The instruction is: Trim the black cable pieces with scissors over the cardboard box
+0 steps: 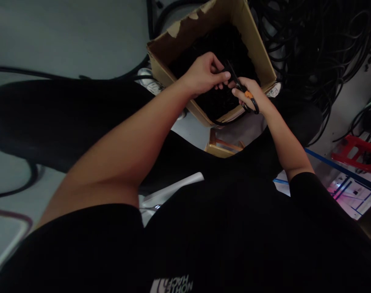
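Over an open cardboard box (pixel 161 61), my left hand (pixel 205 73) pinches a small dark piece, too dim to make out fully, between thumb and fingers. My right hand (pixel 249 91) grips scissors with black and orange handles (pixel 249 94). Their dark blades point up and left, close beside my left fingertips; whether they touch the piece cannot be seen. Inside the box lies a heap of small black pieces (pixel 231 44), below both hands.
Coiled black cables (pixel 313 49) pile up right of the box, and a thick black cable (pixel 29 72) runs across the floor at left. A wooden stool (pixel 219 151) shows between my legs. Red plastic furniture (pixel 353 152) stands at far right, near a cardboard-brown edge and papers.
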`<state>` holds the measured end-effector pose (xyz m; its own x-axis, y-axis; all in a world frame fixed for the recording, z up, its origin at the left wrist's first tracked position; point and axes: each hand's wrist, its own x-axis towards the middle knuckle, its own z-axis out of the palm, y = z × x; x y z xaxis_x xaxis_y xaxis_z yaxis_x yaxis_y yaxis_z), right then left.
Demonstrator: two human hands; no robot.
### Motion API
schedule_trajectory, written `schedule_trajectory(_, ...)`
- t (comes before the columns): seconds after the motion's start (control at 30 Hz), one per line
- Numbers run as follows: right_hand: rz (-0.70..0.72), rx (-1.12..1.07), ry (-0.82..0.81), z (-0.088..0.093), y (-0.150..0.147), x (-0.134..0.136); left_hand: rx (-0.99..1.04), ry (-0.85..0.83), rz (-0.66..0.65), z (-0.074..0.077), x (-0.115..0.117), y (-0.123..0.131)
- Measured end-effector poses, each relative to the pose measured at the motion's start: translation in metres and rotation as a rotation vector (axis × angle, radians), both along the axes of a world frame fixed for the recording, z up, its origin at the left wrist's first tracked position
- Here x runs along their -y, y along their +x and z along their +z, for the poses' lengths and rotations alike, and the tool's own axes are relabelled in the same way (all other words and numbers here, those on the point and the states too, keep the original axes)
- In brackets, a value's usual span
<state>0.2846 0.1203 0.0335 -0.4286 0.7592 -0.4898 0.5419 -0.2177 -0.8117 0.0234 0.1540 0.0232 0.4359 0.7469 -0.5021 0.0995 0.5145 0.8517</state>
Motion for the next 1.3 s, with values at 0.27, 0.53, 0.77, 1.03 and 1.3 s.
schedule_trajectory(0.27,-0.046,-0.035,0.032,-0.010,0.003,0.001,-0.060,0.039,0.075,0.009,0.002,0.006)
schedule_trajectory(0.53,-0.056,0.034,-0.032,0.007,-0.012,0.001,-0.093,0.061,0.023,0.007,0.004,0.007)
schedule_trajectory(0.77,-0.022,0.018,-0.041,0.015,-0.019,0.001,-0.113,0.132,-0.045,0.005,0.005,0.002)
schedule_trajectory(1.03,-0.058,0.091,-0.035,0.020,-0.013,0.004,-0.119,0.166,-0.066,0.006,0.002,-0.004)
schedule_trajectory(1.3,-0.029,0.053,-0.051,0.004,-0.012,0.007,-0.121,0.046,-0.148,0.012,0.001,-0.003)
